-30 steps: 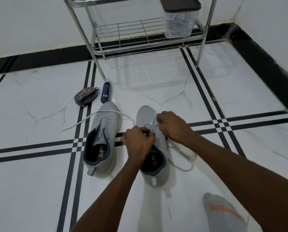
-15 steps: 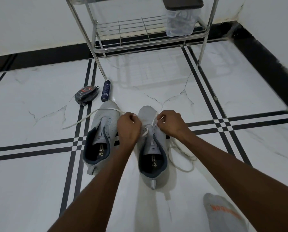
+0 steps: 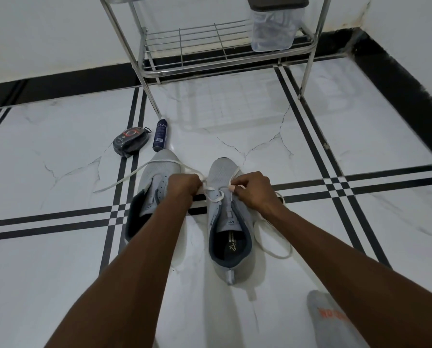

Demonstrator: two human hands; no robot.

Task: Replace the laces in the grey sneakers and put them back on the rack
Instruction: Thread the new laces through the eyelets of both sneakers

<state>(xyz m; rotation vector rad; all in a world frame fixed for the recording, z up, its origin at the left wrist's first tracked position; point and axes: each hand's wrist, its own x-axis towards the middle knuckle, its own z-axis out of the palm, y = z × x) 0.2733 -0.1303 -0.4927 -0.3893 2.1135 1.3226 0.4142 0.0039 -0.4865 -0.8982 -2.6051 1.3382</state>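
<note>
Two grey sneakers stand side by side on the white tiled floor, toes pointing away from me. The right sneaker (image 3: 228, 237) has a white lace (image 3: 216, 190) threaded through its front eyelets. My left hand (image 3: 183, 185) grips one end of that lace, which runs left across the toe of the left sneaker (image 3: 157, 172) onto the floor. My right hand (image 3: 252, 190) pinches the other end, whose slack loops on the floor (image 3: 275, 249) beside the shoe. My left forearm hides part of the left sneaker.
A metal wire rack (image 3: 209, 46) stands against the wall ahead, with a clear plastic container (image 3: 275, 26) on its lower shelf. A dark shoe-polish sponge case (image 3: 130, 141) and a dark spray bottle (image 3: 160, 135) lie left of the rack leg. My socked foot (image 3: 332, 320) shows at bottom right.
My left hand has drawn the lace up and to the left, away from the right sneaker's tongue. My right hand has stayed at the eyelets. The camera has come slightly closer.
</note>
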